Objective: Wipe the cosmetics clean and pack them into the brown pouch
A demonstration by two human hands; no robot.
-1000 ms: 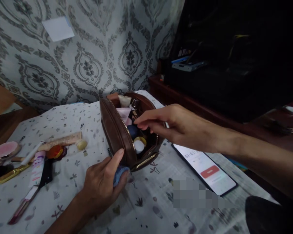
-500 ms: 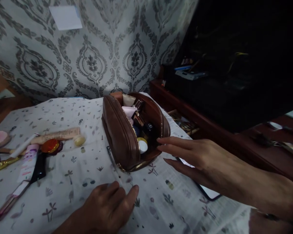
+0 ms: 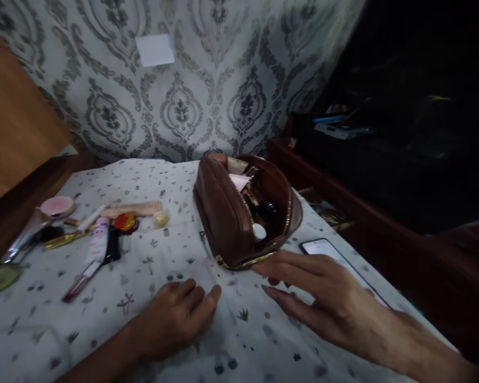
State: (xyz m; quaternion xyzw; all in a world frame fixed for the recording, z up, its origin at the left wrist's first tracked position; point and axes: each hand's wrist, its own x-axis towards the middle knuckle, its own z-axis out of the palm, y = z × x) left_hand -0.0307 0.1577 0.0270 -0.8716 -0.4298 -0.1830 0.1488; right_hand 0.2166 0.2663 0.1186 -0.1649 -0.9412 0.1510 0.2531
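A brown zip pouch [image 3: 225, 215] stands open on the flower-print cloth [image 3: 115, 276], with tubes, small jars and a white cap showing inside. My right hand [image 3: 323, 298] lies open with fingers stretched out flat, its fingertips just in front of the pouch's near zip end. My left hand [image 3: 175, 316] rests on the cloth in front of the pouch and left of my right hand. Its fingers are curled under with the thumb out, and whatever they hold is hidden.
Loose cosmetics [image 3: 99, 234] lie in a row at the left: tubes, a pink compact [image 3: 58, 206], a red jar [image 3: 124, 222]. A lit phone [image 3: 323, 247] lies right of the pouch. A wooden board [image 3: 11, 122] leans at far left. Dark furniture [image 3: 343, 186] borders the right side.
My right hand came out of the pouch and dropped flat in front of it. My left hand let go of the pouch and slid back on the cloth. The view turned left.
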